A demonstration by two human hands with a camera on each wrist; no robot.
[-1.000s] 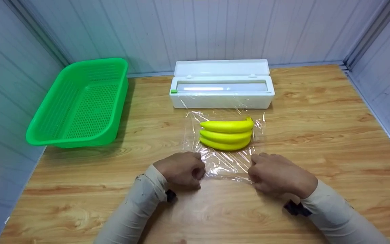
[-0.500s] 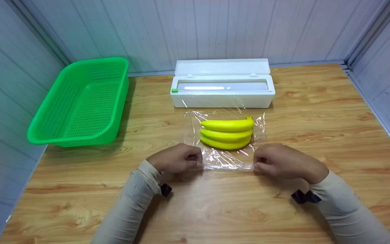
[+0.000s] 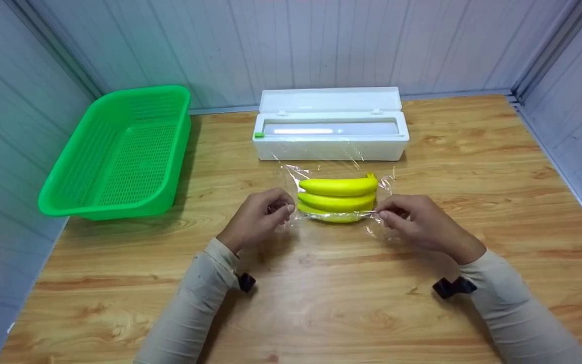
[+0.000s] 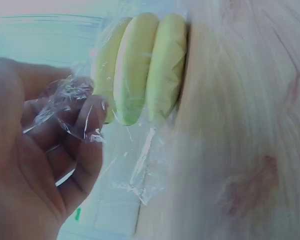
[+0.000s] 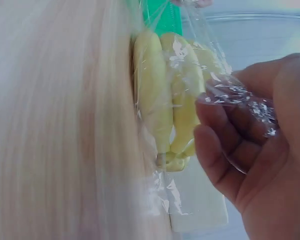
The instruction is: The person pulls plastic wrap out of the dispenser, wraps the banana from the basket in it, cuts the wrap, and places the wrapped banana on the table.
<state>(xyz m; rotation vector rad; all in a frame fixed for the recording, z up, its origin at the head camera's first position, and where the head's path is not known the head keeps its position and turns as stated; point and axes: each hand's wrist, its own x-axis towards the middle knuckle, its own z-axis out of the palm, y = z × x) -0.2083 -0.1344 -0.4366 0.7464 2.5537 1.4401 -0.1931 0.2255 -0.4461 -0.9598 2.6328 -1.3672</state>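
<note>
A bunch of three yellow bananas [image 3: 338, 187] lies on a sheet of clear plastic wrap [image 3: 291, 174] in the middle of the table. My left hand [image 3: 260, 215], at the left end of the bananas, pinches one near corner of the wrap. At the stem end, my right hand [image 3: 422, 222] pinches the other corner. Between the hands the wrap's near edge is raised and stretched over the lowest banana. Both wrist views show crumpled film bunched in the curled fingers [image 4: 92, 112] of the left hand and the curled fingers [image 5: 210, 145] of the right.
Behind the bananas stands a white wrap dispenser box [image 3: 331, 150] with its lid up and a small green slider at its left. A green plastic basket [image 3: 170, 177] stands at the back left on the wooden table [image 3: 341, 313]. Panel walls [image 3: 321, 45] enclose the back and sides.
Both hands have moved forward from the near side of the bananas, lifting the wrap's near edge and drawing it up over the lowest banana. The bananas, box and basket have stayed put.
</note>
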